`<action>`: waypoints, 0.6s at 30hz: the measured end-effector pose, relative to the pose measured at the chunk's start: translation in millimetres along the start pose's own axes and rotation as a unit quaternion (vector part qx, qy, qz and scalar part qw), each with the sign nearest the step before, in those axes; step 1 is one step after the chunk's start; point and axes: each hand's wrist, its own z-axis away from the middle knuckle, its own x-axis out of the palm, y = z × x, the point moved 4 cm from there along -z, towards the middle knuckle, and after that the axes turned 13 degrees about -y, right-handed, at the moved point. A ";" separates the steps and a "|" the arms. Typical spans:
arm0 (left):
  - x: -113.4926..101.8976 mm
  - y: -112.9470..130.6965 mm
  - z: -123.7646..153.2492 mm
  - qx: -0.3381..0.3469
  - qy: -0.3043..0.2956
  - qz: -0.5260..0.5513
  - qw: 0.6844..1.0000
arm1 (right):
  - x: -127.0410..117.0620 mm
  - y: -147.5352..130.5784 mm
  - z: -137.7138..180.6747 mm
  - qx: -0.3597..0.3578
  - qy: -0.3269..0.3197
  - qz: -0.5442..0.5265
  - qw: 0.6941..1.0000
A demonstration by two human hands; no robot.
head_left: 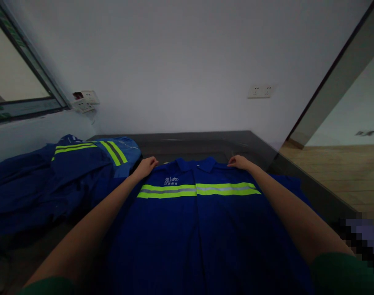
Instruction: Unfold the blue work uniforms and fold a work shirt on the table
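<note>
A blue work jacket (174, 225) lies front side up across the dark table, its collar pointing toward the wall. A yellow-green reflective band crosses its chest, with white lettering above the band on the left. My left hand (147, 166) pinches the jacket at the left shoulder, fingers pressed together. At the opposite shoulder, my right hand (238, 161) pinches the cloth between thumb and fingers. Both arms reach over the jacket's sides, and its lower part fades into shadow.
Heaped blue garments (73, 172) with yellow-green strips lie to the left, under a window (21, 61). Behind the dark table (245, 143) rises a white wall with a socket plate (260, 91). Wooden flooring (343, 172) shows at right, near a blurred-out patch.
</note>
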 end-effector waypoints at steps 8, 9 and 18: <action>-7.8 32.9 28.6 0.074 -0.163 0.162 0.970 | -22.6 -8.7 34.7 -0.062 0.104 -0.040 0.992; -16.9 36.7 33.9 0.078 -0.136 0.158 0.975 | -29.8 -9.5 46.3 -0.086 0.129 -0.049 0.987; -128.7 129.5 130.7 0.117 0.166 -0.006 0.979 | -119.2 -25.7 200.2 -0.197 0.250 -0.159 0.935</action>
